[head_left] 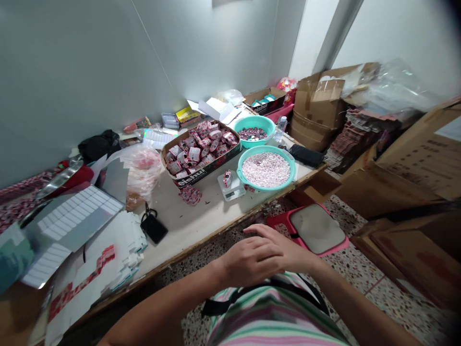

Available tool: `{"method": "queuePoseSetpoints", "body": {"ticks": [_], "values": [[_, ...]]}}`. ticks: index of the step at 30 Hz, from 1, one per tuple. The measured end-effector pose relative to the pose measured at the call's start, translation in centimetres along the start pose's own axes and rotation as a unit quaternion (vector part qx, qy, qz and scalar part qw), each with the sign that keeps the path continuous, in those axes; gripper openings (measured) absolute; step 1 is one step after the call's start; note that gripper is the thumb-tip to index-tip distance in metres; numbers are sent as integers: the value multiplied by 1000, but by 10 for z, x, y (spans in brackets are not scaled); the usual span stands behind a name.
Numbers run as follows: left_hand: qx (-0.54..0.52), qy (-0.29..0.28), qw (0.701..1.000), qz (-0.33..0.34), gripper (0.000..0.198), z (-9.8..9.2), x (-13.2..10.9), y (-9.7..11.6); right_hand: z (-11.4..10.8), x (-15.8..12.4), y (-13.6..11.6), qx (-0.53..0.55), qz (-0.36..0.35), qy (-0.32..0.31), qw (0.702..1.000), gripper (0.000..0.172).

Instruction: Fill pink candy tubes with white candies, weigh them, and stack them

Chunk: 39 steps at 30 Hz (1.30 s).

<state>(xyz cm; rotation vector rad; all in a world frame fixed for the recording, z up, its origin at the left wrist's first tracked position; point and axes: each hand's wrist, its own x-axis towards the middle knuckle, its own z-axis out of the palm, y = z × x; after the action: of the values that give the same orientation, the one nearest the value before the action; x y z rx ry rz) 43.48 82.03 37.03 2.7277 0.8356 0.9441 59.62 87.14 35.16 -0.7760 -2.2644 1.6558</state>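
My left hand (248, 259) rests across my right hand (279, 245) in front of my striped clothing, off the table's front edge. The left fingers lie loosely over the back of the right hand, and the right fingers stretch out behind them. Neither hand holds an object. Beyond them on the table stands a turquoise basin (240, 174) of small pale pink pieces. Beside it, a small wrapped packet (227, 178) sits on a white digital scale (234, 191). A cardboard box (212, 167) full of red-and-white wrapped packets is behind the scale.
A second turquoise basin (268, 126) holds dark wrapped pieces. A black key fob (154, 228), flat printed cartons (93, 269) and plastic bags (142, 166) lie at left. A water bottle (281, 129) and black pouch (307, 154) are at right. A pink stool (317, 228) and cardboard boxes (406, 168) stand on the floor.
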Motion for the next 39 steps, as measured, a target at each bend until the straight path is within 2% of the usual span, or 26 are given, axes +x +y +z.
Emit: {"method": "queuePoseSetpoints", "body": {"ticks": [5,10,14,18,21,26,28,31,34,39], "values": [[22,46,998,-22,19,0,-8,0,5,5,-5,13,40,21,999,58],[-17,80,987,-141,30,4,-18,-3,9,12,-4,8,35,46,998,43],[-77,58,971,-220,29,6,-19,-6,12,18,3,-6,31,68,997,34],[-155,-4,933,-324,37,2,-16,-8,15,24,13,-39,47,141,988,39],[-214,-35,893,-394,28,-3,-12,-9,15,29,19,-51,55,172,982,47],[-303,-18,840,-450,19,-11,-6,-10,13,35,19,-43,68,201,976,54],[-325,-9,824,-464,20,-12,-5,-10,14,36,16,10,91,196,976,55],[-348,-1,807,-477,21,-12,-5,-10,18,38,13,163,134,160,964,53],[-360,7,796,-487,22,-12,-6,-11,25,40,11,298,159,128,933,47],[-356,9,794,-493,20,-10,-9,-13,37,43,11,422,167,100,885,38]]}}
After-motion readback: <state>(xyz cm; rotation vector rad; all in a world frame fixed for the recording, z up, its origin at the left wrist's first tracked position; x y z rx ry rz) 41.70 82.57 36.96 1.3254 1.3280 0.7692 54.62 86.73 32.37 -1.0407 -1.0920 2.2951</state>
